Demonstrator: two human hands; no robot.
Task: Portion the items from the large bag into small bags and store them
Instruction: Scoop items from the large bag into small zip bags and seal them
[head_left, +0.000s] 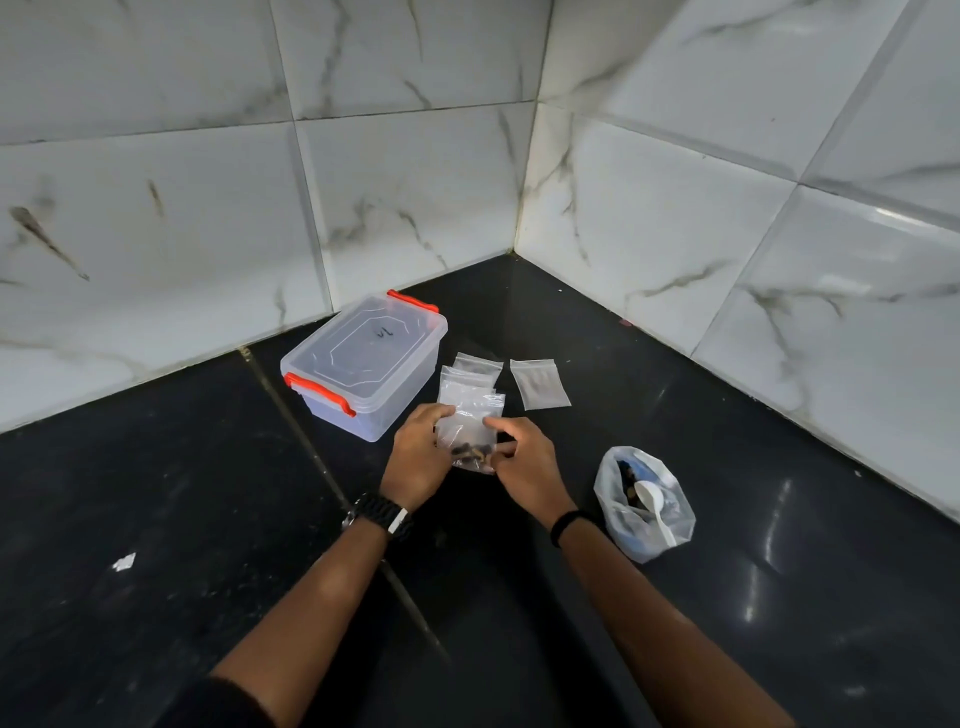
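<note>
A small clear zip bag (467, 423) with dark pieces at its bottom is held upright between both hands. My left hand (420, 457) grips its left side and my right hand (522, 462) pinches its right side near the lower edge. Behind it lie empty small bags (475, 371), stacked, and one more empty small bag (540, 384) apart to the right. The large bag (644, 506) stands open at the right, with dark items and a white plastic spoon (655, 509) inside. A clear storage box (363, 364) with orange latches sits shut at the left.
Everything rests on a black glossy tiled surface (208, 519) in a corner of white marble-pattern tiled walls (675, 208). A small white scrap (124, 561) lies at the left. A grout line runs diagonally under my left arm.
</note>
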